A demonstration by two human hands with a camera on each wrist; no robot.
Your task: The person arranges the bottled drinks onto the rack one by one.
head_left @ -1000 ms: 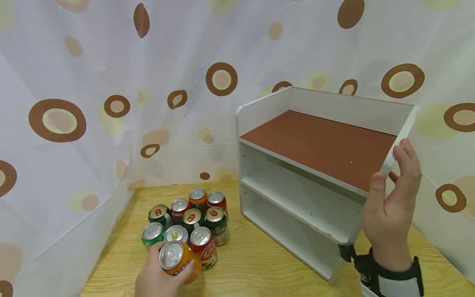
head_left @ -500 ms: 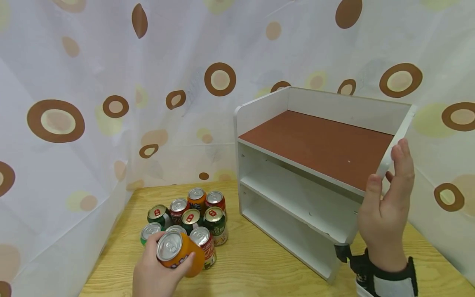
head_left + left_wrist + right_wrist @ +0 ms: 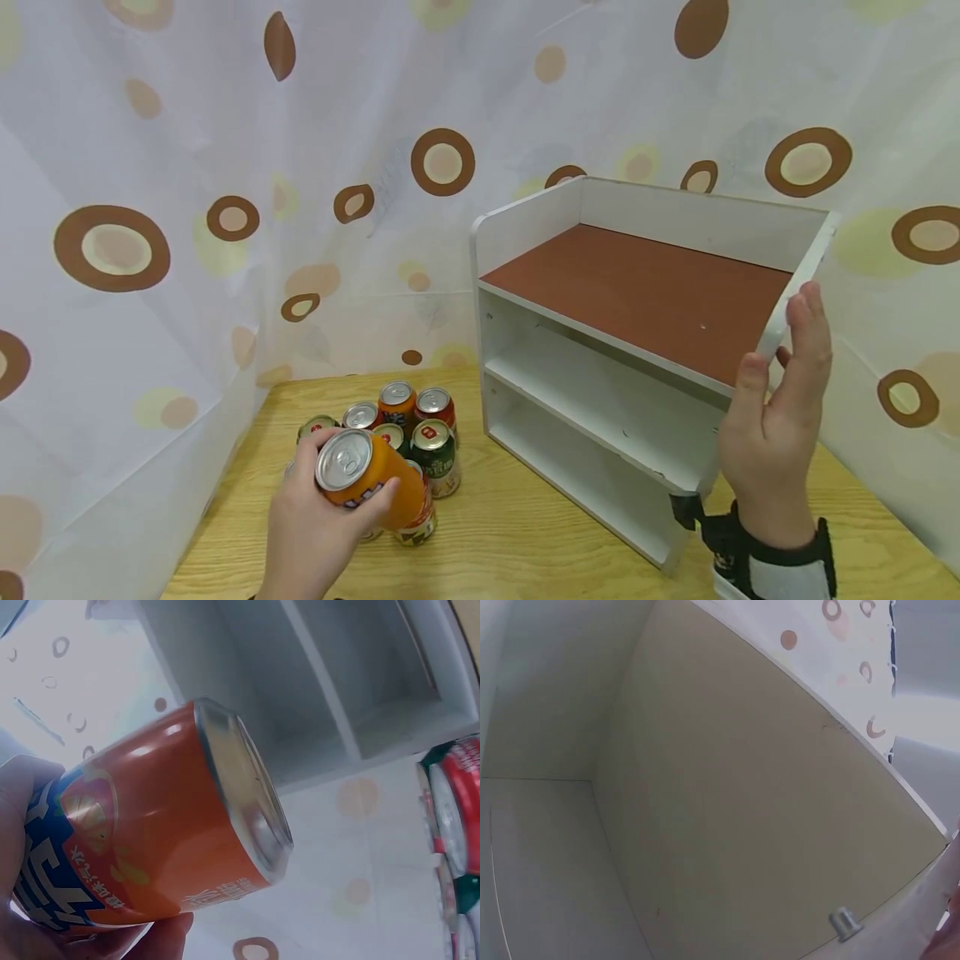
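Orange can [image 3: 388, 468], tilted with its silver top up, is raised to the left of the white shelf [image 3: 637, 292]; the left hand [image 3: 309, 512] is clamped round it, fingers on one side and thumb on the other. At the shelf's right side panel rests the right hand [image 3: 776, 429], thumb and fingers apart, with a strap [image 3: 787, 577] on its wrist. Under the shelf lies a wooden table [image 3: 495, 550]. Left of the shelf, a green can [image 3: 433, 450] stands upright among others, several partly hidden by the raised one; a red can [image 3: 435, 404] stands farther back. Behind the shelf hangs a curtain [image 3: 510, 75] with brown rings and spots.
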